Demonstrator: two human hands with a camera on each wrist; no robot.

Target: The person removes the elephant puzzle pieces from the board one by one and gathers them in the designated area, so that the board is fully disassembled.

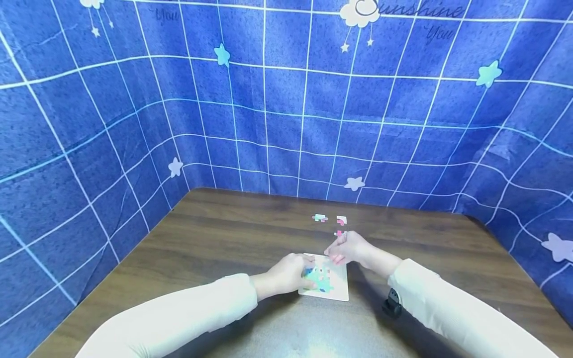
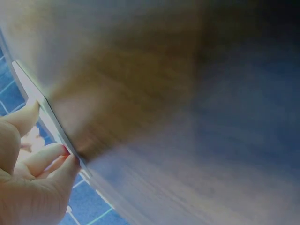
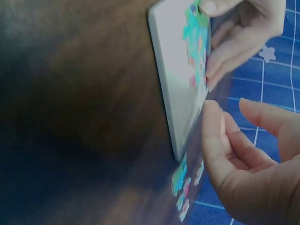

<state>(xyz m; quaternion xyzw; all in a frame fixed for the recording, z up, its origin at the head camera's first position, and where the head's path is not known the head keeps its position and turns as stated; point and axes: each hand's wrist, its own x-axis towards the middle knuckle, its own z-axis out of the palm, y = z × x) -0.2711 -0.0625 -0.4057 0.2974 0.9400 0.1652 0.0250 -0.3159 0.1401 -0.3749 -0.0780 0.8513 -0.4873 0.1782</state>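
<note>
Jigsaw board (image 1: 340,282) lies partly filled under your spread left hand (image 1: 286,273); your right hand (image 1: 352,247), thumb apart, appears empty; at least three loose pieces (image 1: 320,218) remain outside.

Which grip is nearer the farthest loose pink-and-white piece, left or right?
Right. The right grip is on the near side of that piece, not touching it; the left grip is farther off, at the puzzle board's left side.

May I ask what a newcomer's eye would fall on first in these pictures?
Probably the blue, white-gridded fabric backdrop behind the brown wooden table. Next, the pale rectangular puzzle board, with the bare left hand on it, the bare right hand at its far edge, and small colourful jigsaw pieces beyond.
</note>
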